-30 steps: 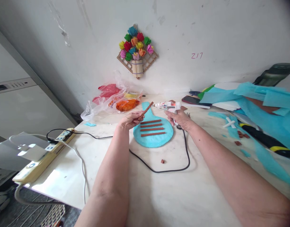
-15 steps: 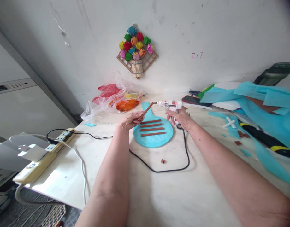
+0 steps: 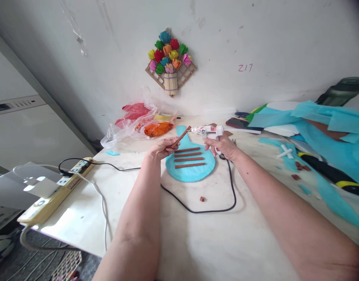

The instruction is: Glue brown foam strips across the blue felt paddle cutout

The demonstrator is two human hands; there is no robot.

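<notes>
Left hand (image 3: 164, 148): thumb and fingers pinched closed on a brown strip (image 3: 181, 137), thin, straight, matte, tilted up and away from my grip. Right hand (image 3: 224, 147): fingers curled round the grip of the glue gun (image 3: 213, 131), white plastic body, metal nozzle pointing left at the strip's far end. Can't tell if the tip touches.

Paddle (image 3: 193, 175) lies flat between and below both hands: round blue disc, slightly wrinkled skin, flat handle running away from me. Four more strips (image 3: 190, 159) sit on it, roughly parallel, just right of my left hand. Smooth black cord (image 3: 205, 212) loops on the marbled table (image 3: 226, 249) nearer me than either hand. Small blocky chip (image 3: 202, 199) inside the loop.
</notes>
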